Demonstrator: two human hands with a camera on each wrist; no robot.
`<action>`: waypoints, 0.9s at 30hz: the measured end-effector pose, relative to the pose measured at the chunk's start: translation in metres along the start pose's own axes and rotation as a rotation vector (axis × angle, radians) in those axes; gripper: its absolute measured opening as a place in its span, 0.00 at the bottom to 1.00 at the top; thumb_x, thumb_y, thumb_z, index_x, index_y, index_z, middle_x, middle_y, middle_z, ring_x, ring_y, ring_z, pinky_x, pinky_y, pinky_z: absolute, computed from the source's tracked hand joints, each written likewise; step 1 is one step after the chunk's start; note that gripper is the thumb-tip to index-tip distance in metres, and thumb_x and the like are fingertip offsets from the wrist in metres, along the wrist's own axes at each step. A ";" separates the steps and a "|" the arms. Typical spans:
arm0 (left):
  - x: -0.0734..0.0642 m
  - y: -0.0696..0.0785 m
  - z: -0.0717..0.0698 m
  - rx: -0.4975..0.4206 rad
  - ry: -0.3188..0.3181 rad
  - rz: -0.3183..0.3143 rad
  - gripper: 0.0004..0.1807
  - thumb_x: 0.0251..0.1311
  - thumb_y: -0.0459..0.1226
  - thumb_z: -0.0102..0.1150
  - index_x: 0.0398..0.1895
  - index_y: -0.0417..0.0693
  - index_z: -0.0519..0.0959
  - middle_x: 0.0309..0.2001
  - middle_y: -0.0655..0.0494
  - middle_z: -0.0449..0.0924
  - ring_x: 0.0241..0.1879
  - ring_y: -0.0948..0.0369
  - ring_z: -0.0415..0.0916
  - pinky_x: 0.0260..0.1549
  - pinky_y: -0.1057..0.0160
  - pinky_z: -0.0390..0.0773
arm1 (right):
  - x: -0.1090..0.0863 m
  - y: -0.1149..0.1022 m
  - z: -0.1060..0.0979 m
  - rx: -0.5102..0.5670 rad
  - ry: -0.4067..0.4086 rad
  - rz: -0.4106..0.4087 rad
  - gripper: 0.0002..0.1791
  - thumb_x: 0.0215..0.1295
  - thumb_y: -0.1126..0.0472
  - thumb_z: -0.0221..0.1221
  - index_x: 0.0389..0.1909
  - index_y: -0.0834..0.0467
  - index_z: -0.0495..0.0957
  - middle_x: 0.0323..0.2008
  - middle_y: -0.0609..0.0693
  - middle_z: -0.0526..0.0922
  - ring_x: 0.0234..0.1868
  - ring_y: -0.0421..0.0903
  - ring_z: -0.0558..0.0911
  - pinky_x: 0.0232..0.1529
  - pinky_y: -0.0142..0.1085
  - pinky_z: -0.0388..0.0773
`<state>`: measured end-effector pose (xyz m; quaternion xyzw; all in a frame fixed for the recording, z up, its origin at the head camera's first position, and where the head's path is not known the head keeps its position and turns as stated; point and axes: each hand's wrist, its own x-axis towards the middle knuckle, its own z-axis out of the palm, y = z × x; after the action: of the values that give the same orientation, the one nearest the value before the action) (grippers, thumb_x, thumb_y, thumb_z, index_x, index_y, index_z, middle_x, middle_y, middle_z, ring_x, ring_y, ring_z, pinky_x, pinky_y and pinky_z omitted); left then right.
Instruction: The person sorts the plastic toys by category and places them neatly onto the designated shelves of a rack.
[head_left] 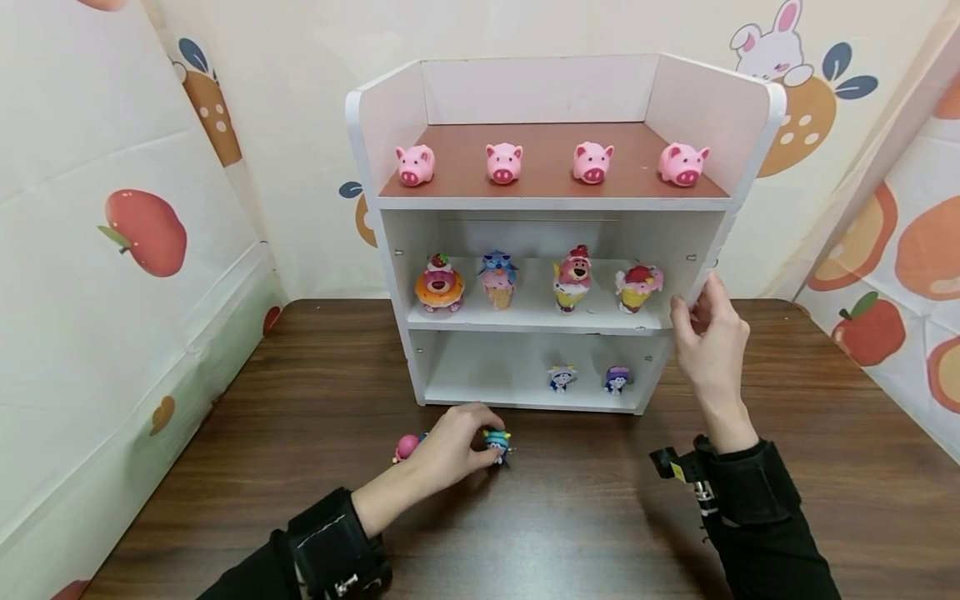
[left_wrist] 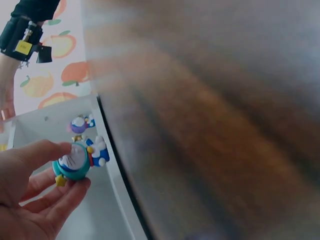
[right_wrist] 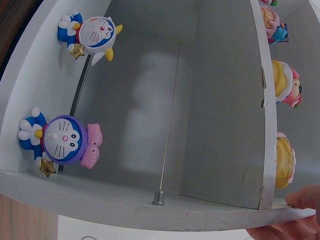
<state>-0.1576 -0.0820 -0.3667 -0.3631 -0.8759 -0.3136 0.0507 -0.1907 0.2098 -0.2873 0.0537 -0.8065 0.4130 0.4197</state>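
My left hand (head_left: 459,440) pinches a small blue-and-white Doraemon figurine (head_left: 497,443) with a teal hat, just in front of the white shelf unit (head_left: 525,407). The left wrist view shows thumb and fingertips around the figurine's head (left_wrist: 75,162). Beside that hand, partly hidden by it, is another small figure with a round pink top (head_left: 406,447). My right hand (head_left: 708,337) grips the shelf unit's right side panel, thumb at its front edge. On the bottom shelf stand a Doraemon figurine with yellow-tipped headwear (right_wrist: 97,35) and one with a purple hood (right_wrist: 62,140).
Several pink pig figures (head_left: 503,163) line the brown top shelf. The middle shelf carries a donut-shaped bear figure (head_left: 439,285), a blue ice-cream figure (head_left: 498,279), a red-hatted bear figure (head_left: 573,279) and a pink cone figure (head_left: 638,287). Everything stands on a wooden table (head_left: 570,517).
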 end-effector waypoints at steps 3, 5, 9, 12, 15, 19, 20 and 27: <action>0.008 -0.001 -0.001 0.019 0.018 -0.024 0.11 0.46 0.34 0.64 0.34 0.38 0.79 0.33 0.54 0.77 0.34 0.63 0.73 0.36 0.68 0.75 | 0.000 0.000 0.000 0.005 0.001 -0.001 0.19 0.59 0.67 0.52 0.52 0.61 0.70 0.42 0.59 0.79 0.36 0.27 0.75 0.31 0.14 0.70; 0.014 -0.001 -0.001 0.025 0.016 -0.043 0.12 0.46 0.34 0.64 0.35 0.37 0.79 0.34 0.53 0.77 0.35 0.62 0.74 0.36 0.68 0.75 | 0.000 -0.001 0.000 0.006 0.004 -0.001 0.19 0.58 0.67 0.53 0.52 0.61 0.71 0.42 0.59 0.79 0.35 0.25 0.74 0.31 0.14 0.69; 0.025 -0.003 -0.002 0.030 0.021 -0.072 0.12 0.47 0.33 0.64 0.35 0.37 0.79 0.35 0.51 0.78 0.37 0.60 0.74 0.36 0.66 0.75 | 0.000 -0.001 0.000 0.007 0.004 0.001 0.19 0.58 0.67 0.53 0.53 0.60 0.70 0.42 0.59 0.79 0.35 0.24 0.73 0.30 0.14 0.70; 0.034 -0.005 -0.003 0.047 0.035 -0.094 0.12 0.47 0.32 0.63 0.35 0.36 0.79 0.36 0.49 0.78 0.38 0.58 0.75 0.36 0.65 0.76 | 0.000 -0.001 -0.001 0.003 0.004 0.004 0.20 0.59 0.67 0.53 0.54 0.59 0.70 0.43 0.60 0.79 0.35 0.25 0.74 0.31 0.15 0.70; 0.043 -0.008 -0.004 0.069 0.042 -0.131 0.12 0.47 0.32 0.63 0.36 0.36 0.79 0.37 0.48 0.78 0.38 0.57 0.75 0.35 0.65 0.76 | 0.000 -0.002 -0.001 0.000 0.006 0.004 0.20 0.59 0.67 0.53 0.54 0.59 0.70 0.43 0.60 0.79 0.36 0.28 0.75 0.31 0.15 0.70; 0.053 -0.012 -0.004 0.090 0.048 -0.174 0.11 0.47 0.31 0.63 0.36 0.36 0.79 0.36 0.47 0.78 0.37 0.57 0.75 0.35 0.65 0.76 | -0.001 -0.002 0.000 0.001 0.006 0.002 0.21 0.59 0.67 0.53 0.54 0.59 0.70 0.43 0.60 0.79 0.36 0.29 0.75 0.31 0.15 0.70; 0.056 -0.013 -0.004 0.093 0.047 -0.183 0.11 0.47 0.31 0.63 0.36 0.36 0.79 0.36 0.48 0.78 0.37 0.57 0.75 0.35 0.64 0.76 | -0.001 -0.002 0.000 0.001 0.006 0.002 0.21 0.59 0.67 0.53 0.55 0.59 0.70 0.43 0.60 0.79 0.35 0.28 0.75 0.31 0.15 0.70; 0.070 -0.020 -0.002 0.105 0.042 -0.224 0.10 0.49 0.29 0.61 0.36 0.34 0.79 0.37 0.47 0.79 0.38 0.56 0.75 0.36 0.63 0.76 | 0.000 -0.003 0.000 -0.002 0.002 0.013 0.21 0.59 0.67 0.52 0.55 0.59 0.70 0.44 0.59 0.78 0.35 0.21 0.72 0.31 0.14 0.69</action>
<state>-0.2227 -0.0522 -0.3532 -0.2533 -0.9250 -0.2784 0.0527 -0.1888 0.2077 -0.2853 0.0478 -0.8069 0.4148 0.4178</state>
